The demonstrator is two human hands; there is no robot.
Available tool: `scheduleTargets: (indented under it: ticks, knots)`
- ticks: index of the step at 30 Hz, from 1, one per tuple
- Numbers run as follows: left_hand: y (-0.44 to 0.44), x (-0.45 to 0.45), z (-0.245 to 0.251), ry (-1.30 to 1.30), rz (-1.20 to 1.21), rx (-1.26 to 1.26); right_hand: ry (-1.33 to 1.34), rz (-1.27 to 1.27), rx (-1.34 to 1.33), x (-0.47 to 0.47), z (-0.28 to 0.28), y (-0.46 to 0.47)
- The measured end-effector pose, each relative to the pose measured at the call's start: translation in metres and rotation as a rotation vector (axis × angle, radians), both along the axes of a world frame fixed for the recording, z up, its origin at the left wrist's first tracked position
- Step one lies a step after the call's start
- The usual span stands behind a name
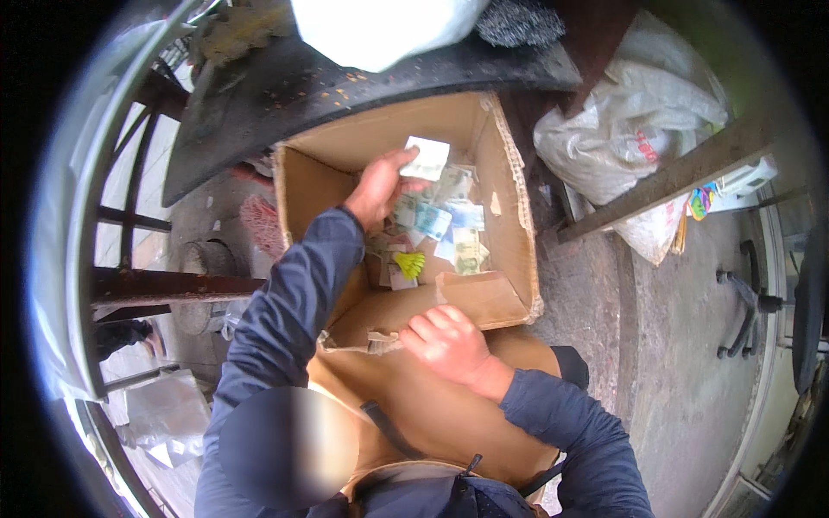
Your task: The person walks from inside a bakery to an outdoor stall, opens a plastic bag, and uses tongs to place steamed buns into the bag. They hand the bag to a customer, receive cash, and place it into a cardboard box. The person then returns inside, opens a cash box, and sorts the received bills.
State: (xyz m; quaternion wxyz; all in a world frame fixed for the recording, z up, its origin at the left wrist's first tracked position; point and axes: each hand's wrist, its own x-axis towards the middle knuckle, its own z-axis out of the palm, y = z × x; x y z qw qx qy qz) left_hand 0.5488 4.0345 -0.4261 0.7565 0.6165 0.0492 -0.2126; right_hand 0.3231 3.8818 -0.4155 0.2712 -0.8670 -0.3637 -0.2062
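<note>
A cardboard box (382,123) with worn, torn edges lies open in front of me. My left hand (382,184) reaches inside it and pinches a folded white piece of paper (427,158) between thumb and fingers. Under that hand, loose banknotes (432,221) and paper slips are scattered over the box's bottom. Among them is a small yellow-green fringed object (409,264), its kind unclear. At the near side, my right hand (447,340) has its fingers curled over the box's torn rim, beside a folded-in cardboard flap (482,291).
Beyond the box stands a dark table (388,87) with scattered crumbs, a white bag (382,29) and a steel-wool-like grey bundle (521,22). White woven sacks (622,123) sit behind a brown bar (673,175) at right. A dark metal railing (175,287) runs along the left.
</note>
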Motion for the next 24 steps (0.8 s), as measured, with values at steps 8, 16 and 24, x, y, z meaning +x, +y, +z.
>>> scheduleTargets:
  ticks: [8, 16, 24]
  knots:
    - [0.067, -0.067, 0.074, -0.151, 0.117, -0.104, -0.195, 0.066, -0.128, 0.09, 0.035, 0.004]
    - [0.054, -0.049, 0.057, -0.226, 0.219, 0.133, -0.301, 0.061, -0.091, 0.118, 0.04, 0.009]
    - [0.076, -0.061, 0.088, -0.068, 0.431, -0.008, -0.346, 0.083, -0.171, 0.178, 0.042, 0.004]
